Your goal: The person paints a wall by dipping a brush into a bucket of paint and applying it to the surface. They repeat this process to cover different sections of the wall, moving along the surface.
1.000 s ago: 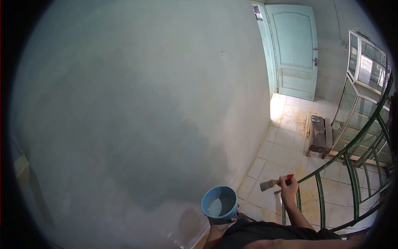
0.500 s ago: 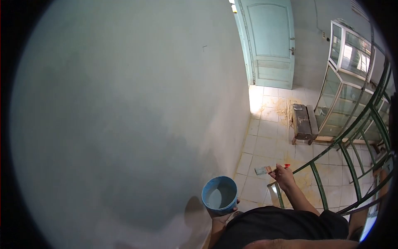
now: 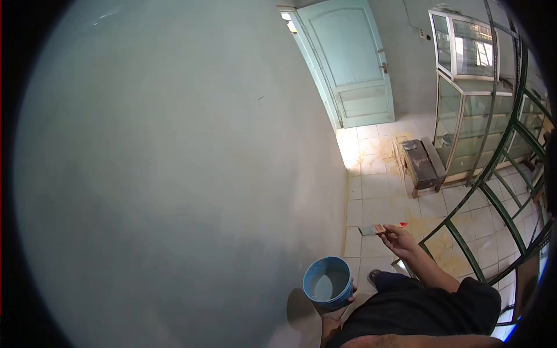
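My left hand (image 3: 335,314) is wrapped around the underside and right side of a blue bucket (image 3: 308,294), holding it close to the wall. Greyish paint (image 3: 331,285) lies inside the bucket. Up and to the right, my right hand (image 3: 399,241) grips a paintbrush (image 3: 368,230) by its handle. The brush lies nearly level, its grey-coated bristles pointing left, and a red handle end shows past my fingers. The bristles are apart from both the wall and the bucket. The painted wall (image 3: 174,174) has darker, damp-looking patches low down.
Green metal railing (image 3: 464,250) curves along the right. A low dark wooden bench (image 3: 422,165) stands on the tiled floor (image 3: 371,188), beside glass display cabinets (image 3: 478,113). A light blue door (image 3: 348,64) stands ajar at the back. Yellowish stains mark the tiles.
My view has shifted and tilted. The bucket appears lower and further right in view, nearer the brush. My foot now shows below. Both hands keep their hold.
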### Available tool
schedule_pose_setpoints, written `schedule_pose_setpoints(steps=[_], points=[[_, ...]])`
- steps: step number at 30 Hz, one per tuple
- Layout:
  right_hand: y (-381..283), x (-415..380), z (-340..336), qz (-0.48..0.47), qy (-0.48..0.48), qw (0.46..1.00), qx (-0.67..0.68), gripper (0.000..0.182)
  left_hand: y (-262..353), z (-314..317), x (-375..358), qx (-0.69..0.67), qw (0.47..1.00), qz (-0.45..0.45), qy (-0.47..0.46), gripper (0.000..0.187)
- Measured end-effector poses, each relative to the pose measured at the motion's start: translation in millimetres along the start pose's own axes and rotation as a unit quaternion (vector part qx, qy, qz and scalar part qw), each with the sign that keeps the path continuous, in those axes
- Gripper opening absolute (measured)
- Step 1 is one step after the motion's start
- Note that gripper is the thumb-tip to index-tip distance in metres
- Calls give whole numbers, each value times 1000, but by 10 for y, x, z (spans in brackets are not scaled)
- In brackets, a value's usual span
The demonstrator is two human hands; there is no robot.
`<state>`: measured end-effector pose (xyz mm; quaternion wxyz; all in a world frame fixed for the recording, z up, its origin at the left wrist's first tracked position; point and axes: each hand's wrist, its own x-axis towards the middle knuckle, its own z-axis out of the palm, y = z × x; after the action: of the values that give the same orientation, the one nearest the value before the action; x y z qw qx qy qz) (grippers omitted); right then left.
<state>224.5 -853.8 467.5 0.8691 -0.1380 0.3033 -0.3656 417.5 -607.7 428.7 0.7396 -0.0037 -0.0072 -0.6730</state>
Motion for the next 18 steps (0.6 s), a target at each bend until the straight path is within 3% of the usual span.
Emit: schedule_pose_setpoints(steps=[3, 14, 18], points=[[-108, 400, 69, 38, -55, 997, 49, 19, -13, -9, 183, 0, 1000, 8, 21, 89], [-883, 1609, 349, 69, -76, 993, 59, 19, -56, -60, 1336, 31, 998, 39, 43, 91], [-1204, 2007, 390, 73, -80, 993, 41, 19, -91, -40, 1795, 11, 999, 51, 6, 92]])
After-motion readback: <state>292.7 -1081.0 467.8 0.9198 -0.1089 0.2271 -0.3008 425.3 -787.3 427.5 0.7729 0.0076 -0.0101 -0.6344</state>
